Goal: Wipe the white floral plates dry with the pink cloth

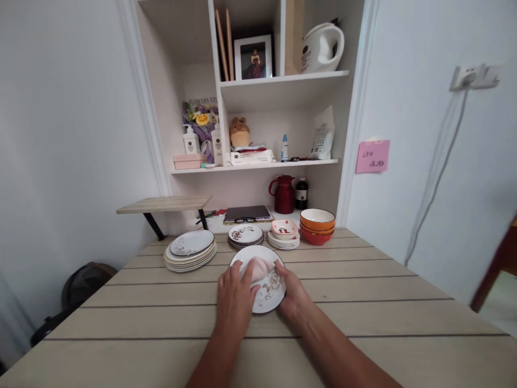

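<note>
Tilted a little toward me, a white plate with a dark rim and a floral print is held above the table's middle. My right hand grips its right edge, thumb on the upper face and the other fingers mostly hidden beneath. On the plate's face lies a pale pink cloth, bunched up. My left hand presses that cloth against the plate, its fingers closed over the cloth's left side. Behind the plate stand a stack of similar floral plates and a stack of small saucers topped by a pink square dish.
A stack of larger plates sits on the left of the slatted wooden table. Orange and red bowls are stacked at the back right. Beyond them are a red jug, a dark bottle, and a small raised shelf.
</note>
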Motion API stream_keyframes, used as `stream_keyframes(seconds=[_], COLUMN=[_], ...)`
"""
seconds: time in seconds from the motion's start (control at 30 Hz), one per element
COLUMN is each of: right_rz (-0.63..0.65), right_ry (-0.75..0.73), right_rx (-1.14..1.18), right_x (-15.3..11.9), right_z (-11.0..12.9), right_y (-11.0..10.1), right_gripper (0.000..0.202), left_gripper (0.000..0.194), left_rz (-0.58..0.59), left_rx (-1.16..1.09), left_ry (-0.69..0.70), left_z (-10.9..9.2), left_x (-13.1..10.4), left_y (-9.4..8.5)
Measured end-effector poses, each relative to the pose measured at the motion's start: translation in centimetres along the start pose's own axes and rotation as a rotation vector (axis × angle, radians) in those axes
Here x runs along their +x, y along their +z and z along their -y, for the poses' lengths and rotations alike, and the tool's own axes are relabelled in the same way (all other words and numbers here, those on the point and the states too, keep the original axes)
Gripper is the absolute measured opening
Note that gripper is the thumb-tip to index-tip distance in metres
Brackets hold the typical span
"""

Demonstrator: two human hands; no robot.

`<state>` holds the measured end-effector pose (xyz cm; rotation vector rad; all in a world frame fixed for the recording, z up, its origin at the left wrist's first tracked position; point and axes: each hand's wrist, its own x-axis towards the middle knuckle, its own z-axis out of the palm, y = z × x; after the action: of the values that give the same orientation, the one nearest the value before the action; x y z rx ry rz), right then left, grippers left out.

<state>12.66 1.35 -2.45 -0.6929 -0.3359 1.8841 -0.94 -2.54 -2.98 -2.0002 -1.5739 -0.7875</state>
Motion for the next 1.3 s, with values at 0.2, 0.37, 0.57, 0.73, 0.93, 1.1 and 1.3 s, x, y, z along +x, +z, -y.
stream_keyframes(seconds=[0.2,0.37,0.57,0.73,0.93,1.1,1.3], right_rz=[-0.025,-0.051,0.054,0.126,-0.004,0.009,0.074], right_ry=[-0.023,-0.040,0.047,0.052,-0.018,-0.103,-0.004], right_rx=[0.015,-0.011,-0.097,-0.085,-0.040,0.026,-0.113], right_x=[0.0,-0.4,-0.9,-0.6,-0.1,0.0,-0.5], right_z=[0.8,1.1,-0.6,-1.8,-0.1,1.7,-0.1], right_y=[-0.2,0.0,0.4,0.6,0.0,-0.6,-0.1], right_gripper=[0.031,0.029,0.032,0.035,0.038,0.034,0.032], left_gripper=[0.052,0.043,0.040,0.044,0.041,0.043,0.039], left_rz=[0.040,0.058,0.013,-0.084,0.000,0.031,-0.003], left_rx=[-0.076,-0.090,-0.034,0.122,0.162,0.005,-0.008], left_ry=[0.305,0.400,0.343,0.026,-0.008,0.327,0.313], left_z=[0.5,0.1,0.2,2.2,2.4,0.0,0.2], left_x=[-0.2,-0.4,-0.2,0.1,-0.1,-0.5,-0.5], left_y=[1.0,1.4,0.3,-0.4,0.0,0.6,0.3])
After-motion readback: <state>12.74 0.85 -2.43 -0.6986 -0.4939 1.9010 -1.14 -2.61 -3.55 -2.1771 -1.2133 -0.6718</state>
